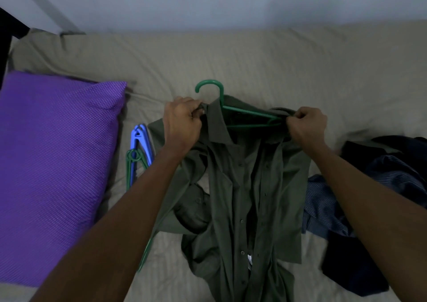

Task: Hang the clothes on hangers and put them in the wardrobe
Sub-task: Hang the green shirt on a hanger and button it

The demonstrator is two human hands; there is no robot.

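While olive shirt [242, 186] lies open on bed [300, 70] at frame centre, green hanger [245, 112] runs left-right inside collar, hook toward upper frame; left hand [182, 119] pinches left collar, right hand [307, 124] pinches right shoulder over hanger tip; both equally near

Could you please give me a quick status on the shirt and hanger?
Left hand and right hand grip olive shirt at its shoulders. Green hanger inside collar, hook out. Nothing blocking.
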